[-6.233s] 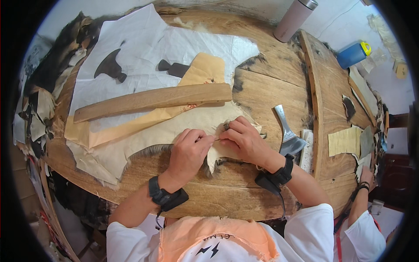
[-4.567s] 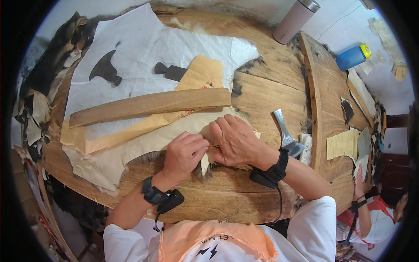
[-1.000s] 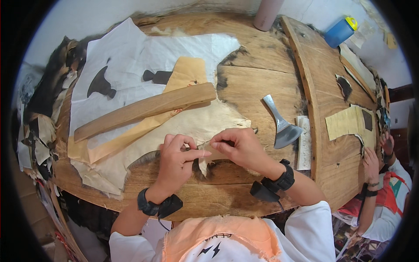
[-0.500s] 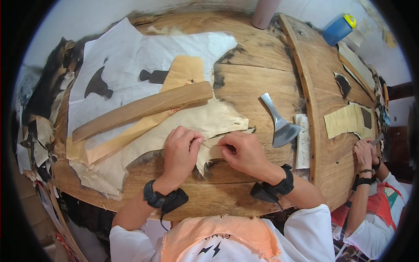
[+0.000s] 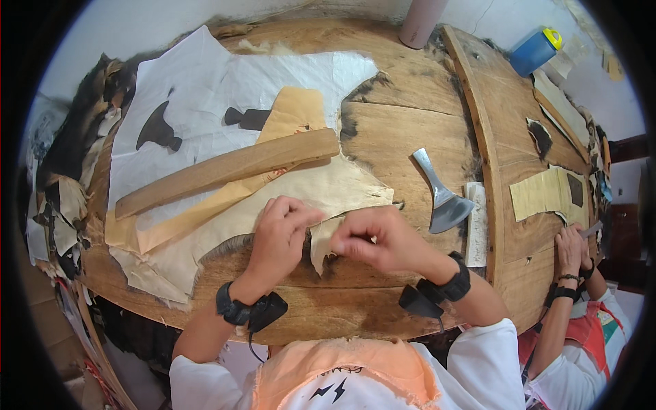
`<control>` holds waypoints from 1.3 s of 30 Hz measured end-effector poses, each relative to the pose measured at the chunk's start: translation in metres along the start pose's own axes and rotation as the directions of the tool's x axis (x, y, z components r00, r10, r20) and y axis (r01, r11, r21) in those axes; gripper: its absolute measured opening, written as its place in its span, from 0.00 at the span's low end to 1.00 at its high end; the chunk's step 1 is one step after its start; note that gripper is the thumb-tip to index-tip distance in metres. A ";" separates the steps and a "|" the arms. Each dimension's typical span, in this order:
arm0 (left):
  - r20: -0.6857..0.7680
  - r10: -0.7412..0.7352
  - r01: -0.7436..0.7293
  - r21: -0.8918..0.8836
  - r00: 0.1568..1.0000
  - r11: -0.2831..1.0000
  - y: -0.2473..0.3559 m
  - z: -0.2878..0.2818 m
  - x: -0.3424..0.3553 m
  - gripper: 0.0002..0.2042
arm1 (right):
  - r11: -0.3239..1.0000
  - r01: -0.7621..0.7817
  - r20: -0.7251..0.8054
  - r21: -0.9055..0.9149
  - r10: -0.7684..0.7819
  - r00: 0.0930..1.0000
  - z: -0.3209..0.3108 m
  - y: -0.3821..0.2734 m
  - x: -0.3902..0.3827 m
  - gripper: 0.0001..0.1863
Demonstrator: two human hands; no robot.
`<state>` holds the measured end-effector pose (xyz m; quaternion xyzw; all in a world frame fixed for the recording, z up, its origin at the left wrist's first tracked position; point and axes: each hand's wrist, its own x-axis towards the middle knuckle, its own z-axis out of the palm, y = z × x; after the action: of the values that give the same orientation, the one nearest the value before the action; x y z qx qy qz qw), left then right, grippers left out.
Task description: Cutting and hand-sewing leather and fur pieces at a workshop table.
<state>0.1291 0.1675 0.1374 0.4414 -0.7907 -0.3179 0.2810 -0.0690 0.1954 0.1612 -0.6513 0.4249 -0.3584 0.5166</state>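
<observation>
A pale cream hide piece (image 5: 311, 195) lies across the round wooden table (image 5: 403, 116), partly under a long wooden slat (image 5: 225, 171). My left hand (image 5: 280, 236) presses flat on the hide near its front edge, fingers pinching the edge. My right hand (image 5: 376, 239) grips a narrow flap of the same hide (image 5: 321, 246) and pulls it to the right, apart from the rest. Both wrists wear black bands.
A metal scraper blade (image 5: 443, 198) lies right of my hands beside a pale block (image 5: 476, 224). White paper with dark cut-outs (image 5: 205, 96) covers the far left. A blue container (image 5: 534, 49) and a grey cylinder (image 5: 418, 24) stand at the back. Another person's hands (image 5: 572, 247) work at the right.
My right hand has pulled the hide flap further right and the hands have drawn slightly apart. The other person's hands have shifted at the right edge.
</observation>
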 end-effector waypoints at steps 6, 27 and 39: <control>-0.043 -0.103 0.102 -0.015 0.994 0.995 0.007 -0.005 -0.009 0.10 | 0.941 -0.196 -0.180 -0.278 0.149 0.972 0.018 0.015 0.006 0.04; 0.336 0.065 0.094 -0.434 0.939 0.896 -0.008 0.004 0.026 0.05 | 0.908 -0.242 -0.163 0.341 0.311 0.936 -0.019 0.012 -0.030 0.05; 0.371 -0.202 0.348 -0.386 0.907 0.854 -0.007 0.015 0.029 0.10 | 0.774 -0.125 -0.334 0.621 0.405 0.851 -0.003 0.007 -0.028 0.08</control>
<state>0.1090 0.1428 0.1273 0.4184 -0.6596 -0.5934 0.1944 -0.0834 0.2196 0.1542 -0.2933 0.4932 -0.5315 0.6231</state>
